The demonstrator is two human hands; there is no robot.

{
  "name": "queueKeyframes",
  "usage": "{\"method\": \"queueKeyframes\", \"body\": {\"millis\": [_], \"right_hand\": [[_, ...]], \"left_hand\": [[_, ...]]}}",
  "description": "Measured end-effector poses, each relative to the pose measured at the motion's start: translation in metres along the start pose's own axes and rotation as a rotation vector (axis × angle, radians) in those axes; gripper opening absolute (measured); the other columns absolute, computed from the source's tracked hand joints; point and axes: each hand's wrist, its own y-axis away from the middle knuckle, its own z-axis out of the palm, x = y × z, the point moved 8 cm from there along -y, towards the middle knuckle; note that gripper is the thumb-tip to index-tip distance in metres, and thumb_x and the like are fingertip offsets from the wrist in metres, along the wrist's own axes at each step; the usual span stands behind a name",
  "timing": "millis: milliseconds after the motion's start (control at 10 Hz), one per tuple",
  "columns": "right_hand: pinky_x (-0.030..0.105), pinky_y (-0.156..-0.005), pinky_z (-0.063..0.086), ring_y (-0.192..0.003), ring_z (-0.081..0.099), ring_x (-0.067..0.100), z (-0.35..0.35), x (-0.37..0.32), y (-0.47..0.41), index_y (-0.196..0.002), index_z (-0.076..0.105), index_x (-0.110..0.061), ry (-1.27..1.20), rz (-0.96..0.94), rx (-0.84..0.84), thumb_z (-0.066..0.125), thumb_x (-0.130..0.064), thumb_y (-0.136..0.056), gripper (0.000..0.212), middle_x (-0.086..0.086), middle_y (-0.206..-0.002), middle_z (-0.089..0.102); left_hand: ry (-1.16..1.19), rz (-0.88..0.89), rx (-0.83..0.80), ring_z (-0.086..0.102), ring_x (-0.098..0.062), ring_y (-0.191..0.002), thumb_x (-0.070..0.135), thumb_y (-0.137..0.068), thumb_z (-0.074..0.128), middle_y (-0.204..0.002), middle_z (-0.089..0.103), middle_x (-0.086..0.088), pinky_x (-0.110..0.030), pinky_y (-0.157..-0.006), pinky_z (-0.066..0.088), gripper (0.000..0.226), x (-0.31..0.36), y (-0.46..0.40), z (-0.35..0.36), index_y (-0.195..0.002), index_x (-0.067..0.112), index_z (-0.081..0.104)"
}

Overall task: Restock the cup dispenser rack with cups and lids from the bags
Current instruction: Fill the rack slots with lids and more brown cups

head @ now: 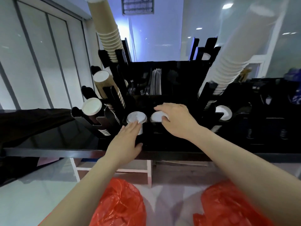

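Both hands are at the front of the black rack (171,79), which stands on the dark bench (48,152); the left hand (128,141) lies flat, fingers straight, its tips touching the front edge of the left stack of lids (136,117) in the rack's middle slot, holding nothing; the right hand (175,120) has its grip curled over the right stack of lids (156,117) just beside the first, fingers on top and thumb at the near edge; whether it pinches or only presses I cannot quite tell. Brown cups (107,30) rise from the rack's left side, white cups (236,54) from its right; two red bags (120,204) sit below the bench, nearest the person. The step looks like seating lids in the slots; done well, I'd say, the right hand should press straight down with even fingers so the stack nests square, while the left steadies the neighbouring stack so it does not tip forward out of the rack.
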Motion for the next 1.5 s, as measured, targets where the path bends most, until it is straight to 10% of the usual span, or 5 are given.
{"method": "queueKeyframes", "body": {"millis": [300, 600, 1000, 1300, 1500], "right_hand": [[0.016, -0.100, 0.030, -0.124, 0.048, 0.007, -0.102, 0.033, 0.044, -0.131, 0.057, -0.023, -0.060, 0.078, 0.114, 0.054, -0.020, -0.092, 0.039, -0.009, -0.131, 0.058], [0.010, -0.065, 0.038, -0.077, 0.052, 0.000, -0.209, 0.116, 0.074, -0.076, 0.048, -0.031, -0.190, 0.241, 0.486, 0.069, -0.013, -0.079, 0.028, -0.011, -0.080, 0.056], [0.028, -0.090, 0.046, -0.109, 0.051, 0.009, -0.233, 0.186, 0.023, -0.142, 0.032, -0.032, -0.460, 0.280, 0.300, 0.086, -0.034, -0.064, 0.094, -0.009, -0.121, 0.049], [0.023, -0.071, 0.046, -0.096, 0.055, -0.002, -0.209, 0.200, -0.017, -0.124, 0.037, -0.037, -0.660, 0.194, 0.311, 0.087, -0.031, -0.056, 0.085, -0.024, -0.101, 0.054], [0.020, -0.064, 0.047, -0.094, 0.061, 0.001, -0.195, 0.211, -0.028, -0.123, 0.042, -0.030, -0.756, 0.213, 0.320, 0.082, -0.037, -0.044, 0.089, -0.016, -0.103, 0.062]], "left_hand": [[0.112, 0.112, 0.128, -0.007, 0.007, -0.137, 0.025, -0.096, 0.051, -0.160, 0.005, 0.011, -0.016, -0.113, -0.004, 0.070, 0.093, -0.046, -0.060, -0.153, 0.025, 0.011], [0.490, 0.056, 0.269, 0.023, 0.007, -0.133, 0.001, -0.095, 0.045, -0.151, 0.031, 0.014, -0.019, -0.110, 0.023, 0.065, 0.165, -0.105, -0.086, -0.149, 0.031, 0.025], [0.933, -0.115, 0.328, 0.042, -0.012, -0.131, 0.019, -0.069, 0.083, -0.146, 0.037, 0.006, -0.034, -0.105, 0.039, 0.107, 0.218, -0.196, -0.043, -0.150, 0.031, 0.015], [0.921, -0.146, 0.521, 0.053, 0.021, -0.093, 0.032, -0.053, 0.082, -0.107, 0.057, 0.028, -0.002, -0.070, 0.044, 0.094, 0.236, -0.234, -0.014, -0.132, 0.045, 0.034], [0.868, -0.199, 0.461, 0.061, 0.009, -0.091, 0.054, -0.038, 0.072, -0.103, 0.062, 0.025, -0.017, -0.074, 0.051, 0.098, 0.227, -0.250, -0.003, -0.130, 0.039, 0.043]]}}
